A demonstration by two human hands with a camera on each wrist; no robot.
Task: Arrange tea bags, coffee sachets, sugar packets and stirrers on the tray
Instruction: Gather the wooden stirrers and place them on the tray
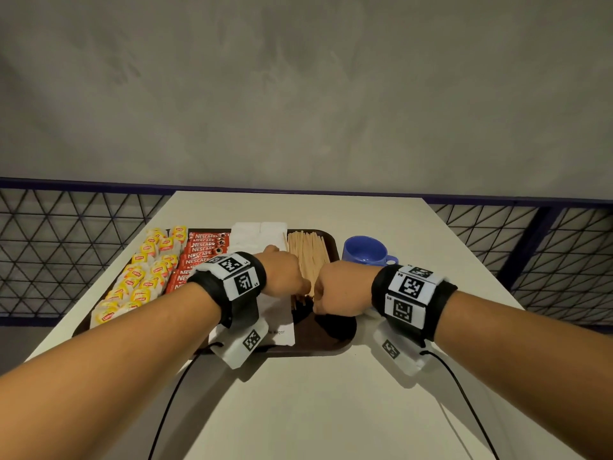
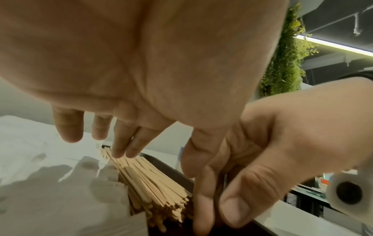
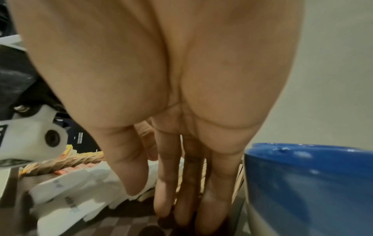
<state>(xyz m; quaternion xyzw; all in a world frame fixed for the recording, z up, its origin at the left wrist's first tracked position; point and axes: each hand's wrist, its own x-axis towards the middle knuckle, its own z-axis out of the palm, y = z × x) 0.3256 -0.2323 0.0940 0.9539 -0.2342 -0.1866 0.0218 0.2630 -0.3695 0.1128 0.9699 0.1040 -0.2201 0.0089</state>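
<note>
Left hand (image 1: pixel 285 273): fingers (image 2: pixel 123 143) straight, spread — tips touched stirrers (image 1: pixel 306 257).
Right hand (image 1: pixel 338 293): fingers (image 3: pixel 218 183) straight, pressed together — tips down on tray (image 1: pixel 331 340).
Cup (image 1: pixel 365 252): beside tray, on surface (image 1: pixel 298 410).

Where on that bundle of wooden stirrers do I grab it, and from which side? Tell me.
Take the wooden stirrers across the middle of their length, coming from above, thumb on one long side and fingers on the other. They lie flat and roughly parallel, running away from you on the tray, so a squeeze across the sticks should keep them together. The ragged near ends would likely splay.
</note>
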